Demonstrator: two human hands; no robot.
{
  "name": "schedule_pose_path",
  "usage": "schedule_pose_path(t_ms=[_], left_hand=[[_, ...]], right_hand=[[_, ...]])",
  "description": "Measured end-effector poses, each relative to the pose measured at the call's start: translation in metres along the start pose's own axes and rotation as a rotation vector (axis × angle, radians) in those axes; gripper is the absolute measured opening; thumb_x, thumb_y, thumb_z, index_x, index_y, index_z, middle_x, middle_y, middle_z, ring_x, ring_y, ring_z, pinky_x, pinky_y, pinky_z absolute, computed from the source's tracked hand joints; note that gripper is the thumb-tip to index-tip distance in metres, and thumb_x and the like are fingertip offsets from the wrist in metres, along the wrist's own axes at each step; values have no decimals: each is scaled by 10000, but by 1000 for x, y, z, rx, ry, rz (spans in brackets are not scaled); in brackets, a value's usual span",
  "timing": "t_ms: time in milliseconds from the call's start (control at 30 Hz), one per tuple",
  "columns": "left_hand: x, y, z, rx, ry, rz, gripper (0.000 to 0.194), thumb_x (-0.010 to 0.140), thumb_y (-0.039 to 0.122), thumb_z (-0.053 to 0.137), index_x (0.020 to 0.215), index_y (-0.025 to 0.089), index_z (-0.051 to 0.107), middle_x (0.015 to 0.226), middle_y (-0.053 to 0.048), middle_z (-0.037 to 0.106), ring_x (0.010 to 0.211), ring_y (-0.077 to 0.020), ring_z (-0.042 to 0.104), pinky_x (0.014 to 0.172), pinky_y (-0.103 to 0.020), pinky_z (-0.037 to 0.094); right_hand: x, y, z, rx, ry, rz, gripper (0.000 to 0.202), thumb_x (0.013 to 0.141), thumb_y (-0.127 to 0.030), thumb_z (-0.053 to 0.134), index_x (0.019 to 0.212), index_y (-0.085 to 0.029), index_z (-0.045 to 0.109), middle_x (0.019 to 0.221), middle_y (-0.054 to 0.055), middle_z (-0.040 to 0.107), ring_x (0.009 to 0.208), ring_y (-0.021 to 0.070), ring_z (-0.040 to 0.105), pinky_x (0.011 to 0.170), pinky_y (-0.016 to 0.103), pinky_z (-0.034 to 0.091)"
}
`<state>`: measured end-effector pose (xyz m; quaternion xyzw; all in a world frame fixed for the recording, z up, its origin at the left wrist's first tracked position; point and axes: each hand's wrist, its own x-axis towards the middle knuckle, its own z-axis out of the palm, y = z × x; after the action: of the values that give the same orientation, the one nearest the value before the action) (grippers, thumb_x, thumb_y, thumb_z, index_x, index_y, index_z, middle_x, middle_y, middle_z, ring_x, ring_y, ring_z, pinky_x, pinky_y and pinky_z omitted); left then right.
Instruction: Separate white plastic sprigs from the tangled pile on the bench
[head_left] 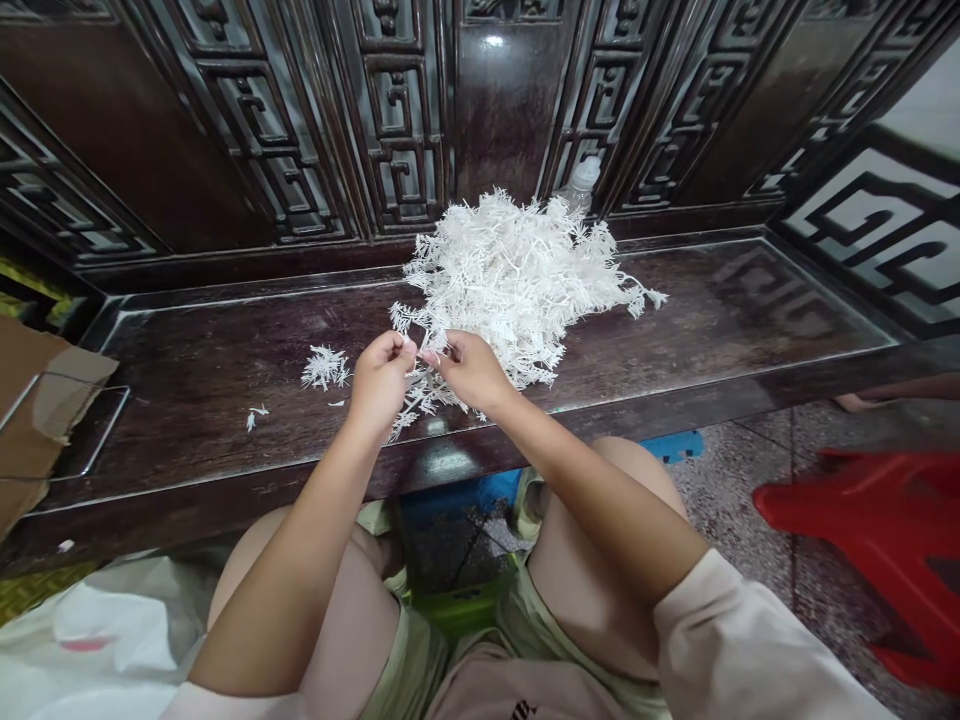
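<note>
The left hand (384, 378) and right hand (471, 368) are pinching a white sprig (409, 318), each grip nearly closed, at the near-left edge of the white heap (517, 275) over the bench (675, 335); snagging strands are risking a tear.

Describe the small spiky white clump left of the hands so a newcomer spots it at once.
On the dark bench, find the big white pile. Go left, past the left hand, to a small clump lying on the wood. It is far smaller than the pile, yet fuller than the scraps farther left.
</note>
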<state>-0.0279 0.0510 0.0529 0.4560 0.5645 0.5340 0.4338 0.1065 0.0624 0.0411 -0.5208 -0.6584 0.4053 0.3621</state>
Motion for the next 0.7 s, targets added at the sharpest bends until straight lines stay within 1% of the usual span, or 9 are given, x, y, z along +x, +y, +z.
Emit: schedule_pose_path(t_ms=[33,100,167,233,300,367,467,533,700], left_hand=[[6,2,-10,-27,99,37,221,749,117,498,550,164,413,565,35,413,532,-74,388,541,-201,309],[20,5,-35,-112,368,133,223,753,76,466,562,163,389,569,41,402,522,-63,399,557,-198,326],[33,6,-58,-113,394,140,177,788,135,441,613,166,441,589,34,445,546,-75,467,576,-215,352],[38,2,-64,-52,319,42,110,750,128,471,652,157,514,624,17,516,566,-80,498,594,-221,366],[33,-1,-51,-35,201,-78,95,707,119,474,678,147,560,641,-6,561,578,-90,518,605,-227,378],[22,-3,-28,-117,69,-148,117,670,108,450,668,146,560,619,-11,560,582,-101,523,603,-232,383],[6,-2,0,-237,-4,-144,132,580,54,401,558,165,468,533,16,483,511,-91,453,554,-225,350],[0,-1,5,-252,-18,-135,131,540,45,385,513,172,398,502,22,438,480,-91,402,517,-229,309],[-2,-5,-1,-100,-39,-112,163,590,108,482,553,188,345,516,39,419,518,-103,408,543,-239,305]], right_hand=[[0,1,-3,-14,22,22,235,730,-314,535,571,-199,406,569,-12,417,552,120,361,544,269,258],[0,4,-12,-55,80,79,214,732,-273,525,576,-198,400,581,-9,413,554,120,356,550,273,256],[3,6,-19,-90,103,104,280,721,-304,547,551,-202,350,555,-19,374,543,114,337,552,274,248],[8,6,-22,-81,64,77,334,702,-357,569,534,-203,325,537,-28,351,535,108,327,551,272,246],[12,5,-19,-53,-1,44,344,685,-394,579,531,-201,340,535,-30,358,536,107,334,554,271,257],[13,4,-13,-32,-49,36,310,682,-401,570,547,-198,378,547,-29,381,548,111,354,567,272,279],[9,4,-5,-11,-81,52,215,718,-365,514,610,-196,439,590,-23,430,592,123,401,607,277,313],[5,5,-3,7,-89,64,172,736,-347,481,658,-194,468,628,-18,465,623,129,428,625,278,329],[2,8,-3,51,-129,72,184,732,-356,476,743,-179,523,697,-5,519,658,132,459,639,278,352]])
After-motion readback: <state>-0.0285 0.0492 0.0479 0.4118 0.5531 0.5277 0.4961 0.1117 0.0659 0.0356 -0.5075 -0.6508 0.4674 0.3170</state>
